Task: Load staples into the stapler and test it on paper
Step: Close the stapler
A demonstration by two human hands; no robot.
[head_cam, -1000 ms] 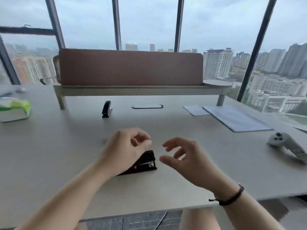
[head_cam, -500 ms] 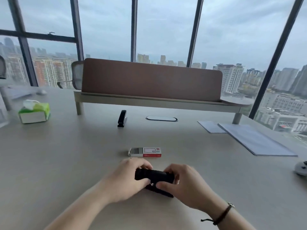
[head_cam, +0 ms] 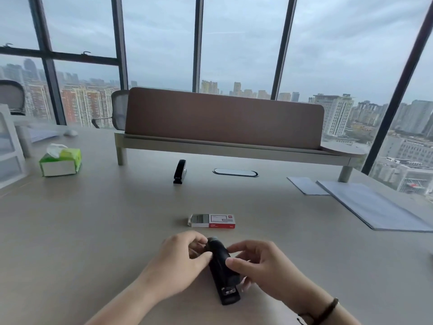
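Head view, with the black plastic stapler in the near middle of the pale beige desk as landmark. Lying lengthwise on the desk, metal-mouthed front end pointing toward the wearer, rounded rear end pointing away. Left hand on the stapler's left flank near the rear, thumb and fingers curled against the black body. Right hand on the opposite flank, thumb pressed to the top of the casing, fingers curved around the far side — a narrow two-handed hold on the stapler. Dark cord bracelet on the right wrist, nearer than the stapler and to its right.

Just beyond the stapler, apart from it: small white-and-red cardboard staple box, one end open, grey staple strips visible inside. Farther beyond the stapler, slightly left: second black stapler, upright on its base. Beyond and slightly right of that — oval cable grommet set into the desk. Far right of the stapler: pale blue-white paper sheets lying flat, a smaller sheet beside the larger stack. Far left of the stapler: green-and-white tissue box, a tissue sticking up. Well beyond the stapler: brown felt divider panel on a raised shelf, tall windows behind.
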